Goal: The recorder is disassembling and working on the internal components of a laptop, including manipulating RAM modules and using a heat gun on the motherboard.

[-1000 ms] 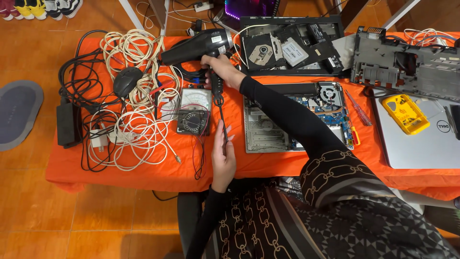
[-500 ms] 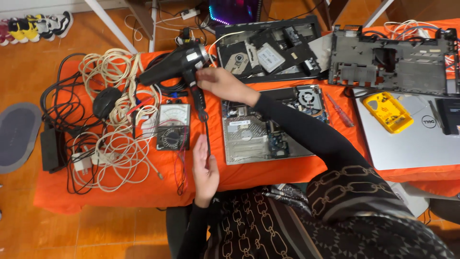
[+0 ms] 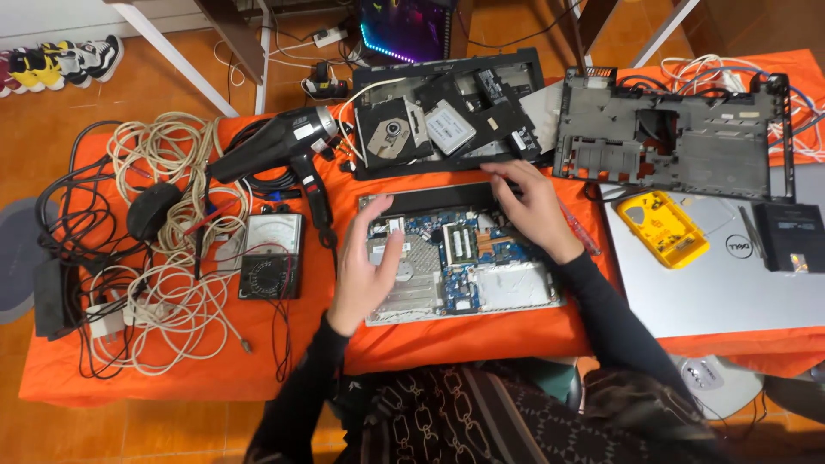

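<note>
Two hands hover over the opened laptop base [image 3: 460, 262], which lies lengthwise 9 to 3 on the orange surface [image 3: 284, 344]. Left hand [image 3: 368, 271] at its 9 o'clock end, right hand [image 3: 533, 206] around 1; fingers spread, gripping nothing.

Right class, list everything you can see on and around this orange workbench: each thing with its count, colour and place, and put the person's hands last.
Table: one, orange cover, fills the middle.
Opened laptop: one, silver with blue board, centre, under both hands.
Hair dryer: one, black, left of centre, lying on its side.
Meter: one, black and white dial, below the dryer.
Cables: a tangle, white and black, left end.
Mouse: one, black, among the cables.
Laptop shell with drives: one, black, top centre.
Grey chassis: one, top right.
Closed laptop: one, silver, right.
Yellow meter: one, on the closed laptop.
Shoes: several, floor, top left.
Left hand: open, over the board's left side.
Right hand: open, over its upper right.
</note>
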